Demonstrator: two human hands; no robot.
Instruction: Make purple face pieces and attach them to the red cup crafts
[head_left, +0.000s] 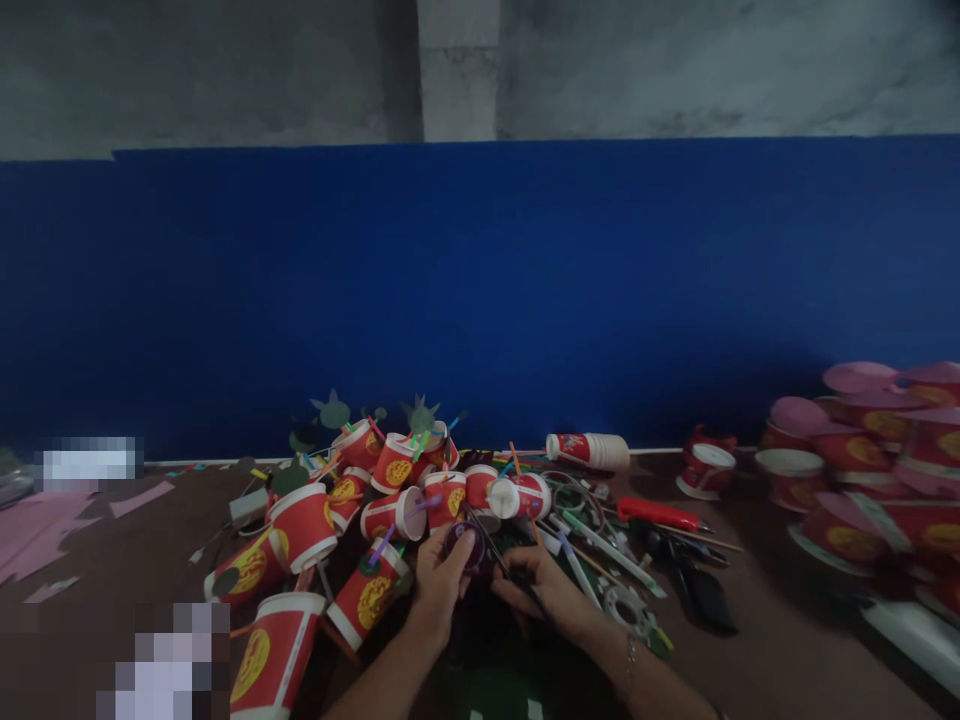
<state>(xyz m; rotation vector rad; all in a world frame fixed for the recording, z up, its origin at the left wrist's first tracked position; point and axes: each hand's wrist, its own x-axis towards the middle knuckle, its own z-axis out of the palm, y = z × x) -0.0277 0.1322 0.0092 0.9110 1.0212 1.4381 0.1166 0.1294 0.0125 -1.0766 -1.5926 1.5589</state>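
We face a blue panel (480,290), with a grey wall (262,70) above it. On our brown table (795,655) many red cups (304,525) stand and lie. Our right hand (536,580) is closed around dark scissors (491,545); our left hand (437,580) pinches firmly a purple disc (454,540), near the blades.

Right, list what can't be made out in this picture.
All in the head view:
Dark disc: partly covered by the thumb of the left hand.
Scissors-like tool: grip partly hidden by the right hand.
Pink-topped cups: blurred, some cut off by the right edge.
Pink paper: cut off by the left edge.
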